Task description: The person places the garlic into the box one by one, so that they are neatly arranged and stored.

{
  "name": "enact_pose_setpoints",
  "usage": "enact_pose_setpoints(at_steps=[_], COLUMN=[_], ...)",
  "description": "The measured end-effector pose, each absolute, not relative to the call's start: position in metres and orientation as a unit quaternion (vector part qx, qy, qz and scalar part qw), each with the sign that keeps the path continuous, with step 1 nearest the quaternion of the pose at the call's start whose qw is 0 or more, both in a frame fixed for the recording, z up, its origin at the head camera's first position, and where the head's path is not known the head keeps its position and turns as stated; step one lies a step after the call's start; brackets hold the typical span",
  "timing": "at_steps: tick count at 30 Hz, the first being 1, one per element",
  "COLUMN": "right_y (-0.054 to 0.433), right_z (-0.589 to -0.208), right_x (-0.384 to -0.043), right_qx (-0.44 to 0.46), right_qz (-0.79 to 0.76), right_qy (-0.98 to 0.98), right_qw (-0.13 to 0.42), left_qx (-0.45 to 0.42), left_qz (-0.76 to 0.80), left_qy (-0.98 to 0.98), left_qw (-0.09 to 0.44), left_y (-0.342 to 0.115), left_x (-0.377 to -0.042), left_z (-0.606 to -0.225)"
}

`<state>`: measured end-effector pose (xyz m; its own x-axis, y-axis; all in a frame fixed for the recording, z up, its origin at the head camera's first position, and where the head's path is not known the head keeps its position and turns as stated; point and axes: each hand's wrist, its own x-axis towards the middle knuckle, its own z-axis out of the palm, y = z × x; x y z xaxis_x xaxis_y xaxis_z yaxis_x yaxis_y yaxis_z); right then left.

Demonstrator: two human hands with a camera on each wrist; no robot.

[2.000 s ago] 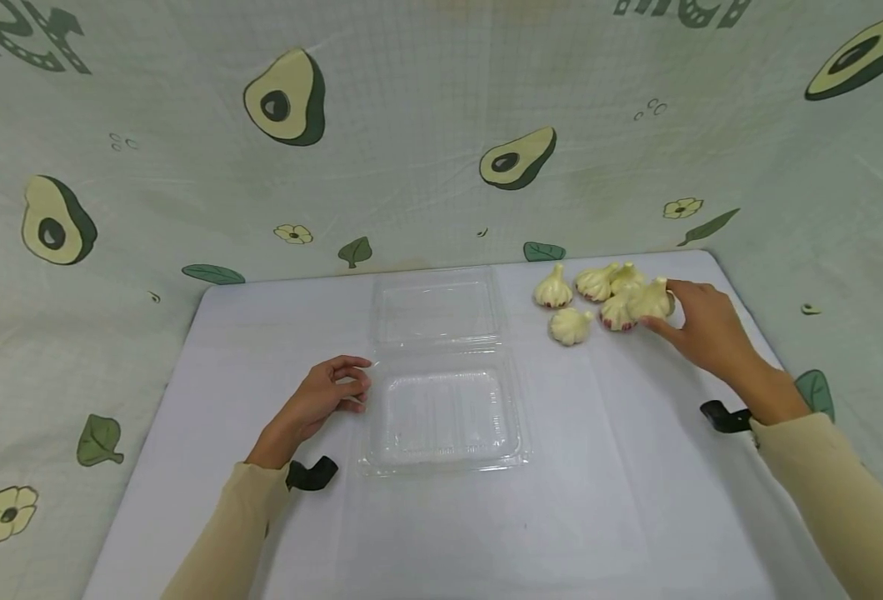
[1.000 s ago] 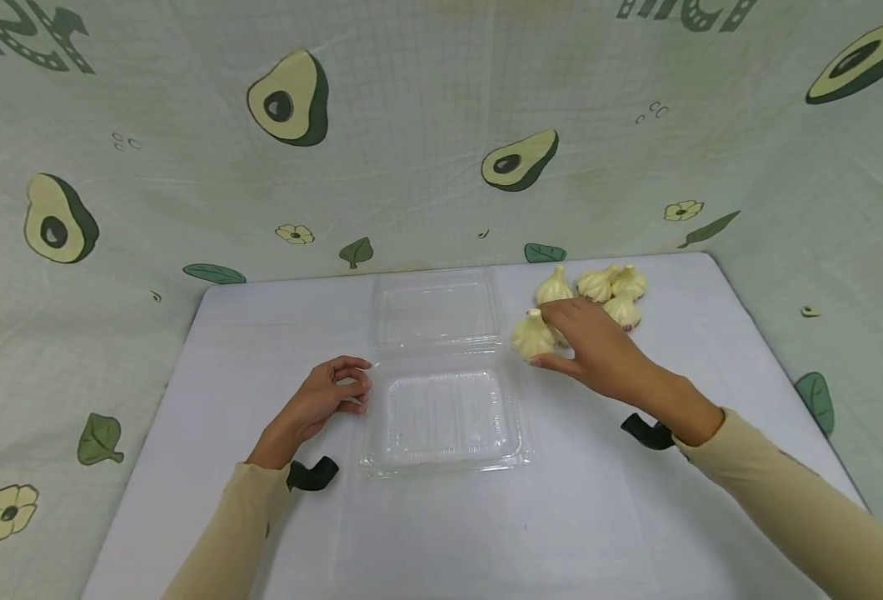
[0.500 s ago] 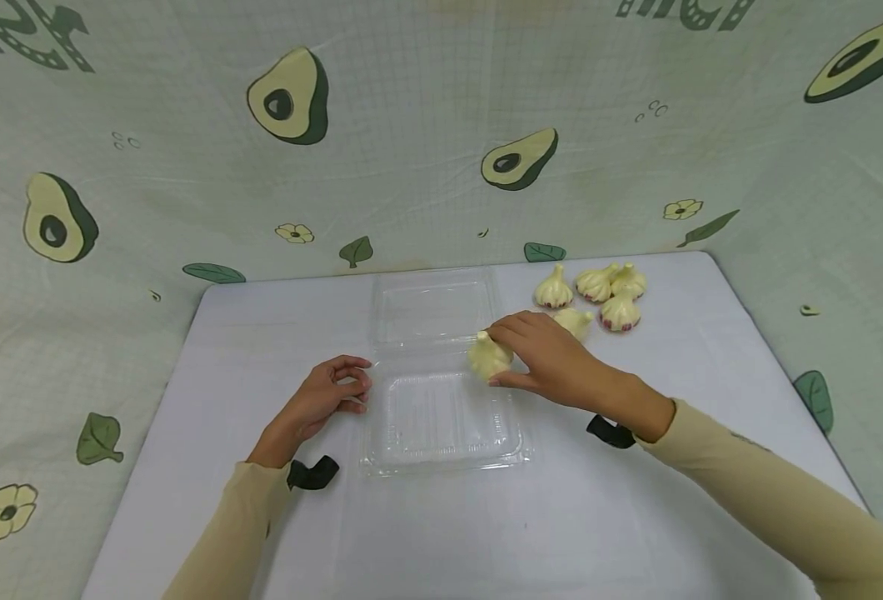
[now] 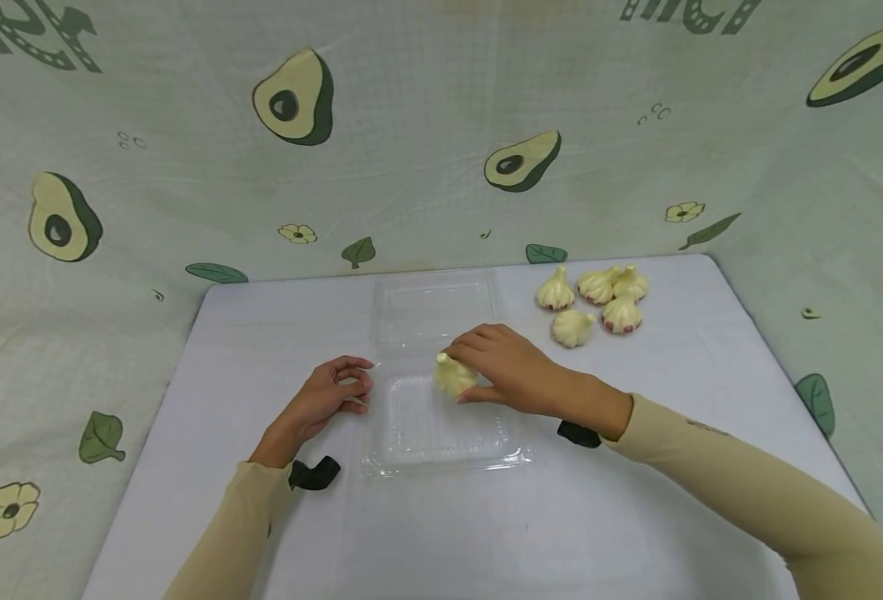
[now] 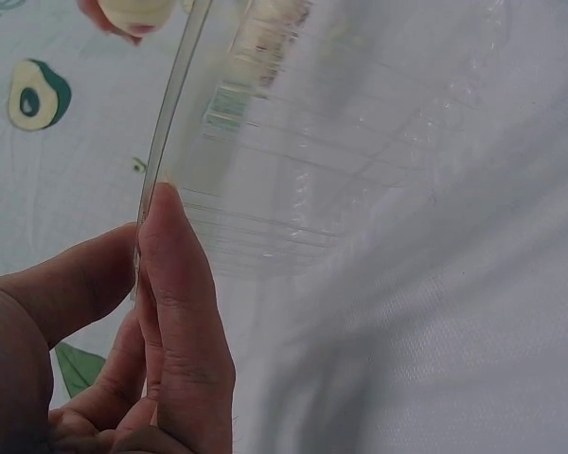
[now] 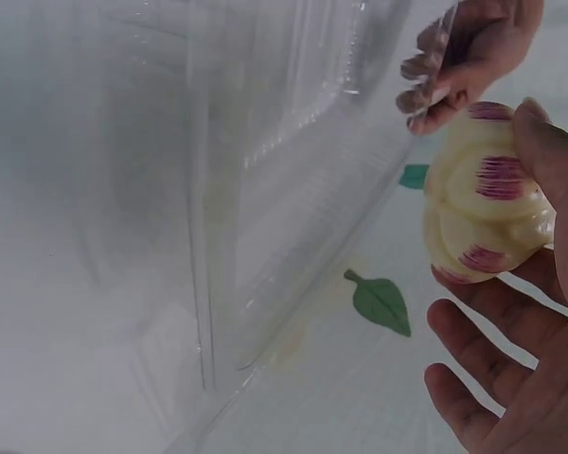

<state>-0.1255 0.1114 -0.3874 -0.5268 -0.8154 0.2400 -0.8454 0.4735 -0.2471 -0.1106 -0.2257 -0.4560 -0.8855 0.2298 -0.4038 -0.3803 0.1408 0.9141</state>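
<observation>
My right hand (image 4: 512,372) holds a garlic bulb (image 4: 452,377) above the base of a clear plastic clamshell container (image 4: 441,462). Purple-red streaks mark the underside of that garlic bulb (image 6: 492,194) in the right wrist view, where thumb and fingers pinch its sides. At the container's left edge, my left hand (image 4: 329,393) pinches the rim between thumb and fingers, plainly seen where the left wrist view shows the container's rim (image 5: 170,123). The lid (image 4: 437,308) lies folded back flat on the far side, toward the wall.
Several more garlic bulbs (image 4: 621,315) sit in a loose group at the back right of the white table (image 4: 441,542). A cloth printed with avocados (image 4: 520,162) hangs behind and at both sides.
From the group at the back right, my right hand has carried one garlic bulb leftward and nearer, over the container. My left hand has stayed at the rim.
</observation>
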Motion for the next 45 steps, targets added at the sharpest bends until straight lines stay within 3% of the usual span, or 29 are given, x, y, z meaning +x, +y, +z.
enact_pose_setpoints(at_steps=[8, 37, 45], right_y=[0.091, 0.041, 0.032], right_z=[-0.385, -0.400, -0.405], right_x=[-0.125, -0.134, -0.136], right_qx=[0.512, 0.531, 0.532], right_qz=[0.148, 0.072, 0.047], right_qy=[-0.845, -0.842, -0.843], right_qw=[0.049, -0.054, -0.061], left_qx=[-0.053, -0.056, -0.049], left_qz=[0.651, 0.657, 0.659], left_qy=[0.721, 0.715, 0.714], left_qw=[0.232, 0.232, 0.233], left_y=[-0.226, -0.226, -0.225], left_x=[-0.111, -0.110, -0.110], left_z=[-0.456, -0.458, -0.457])
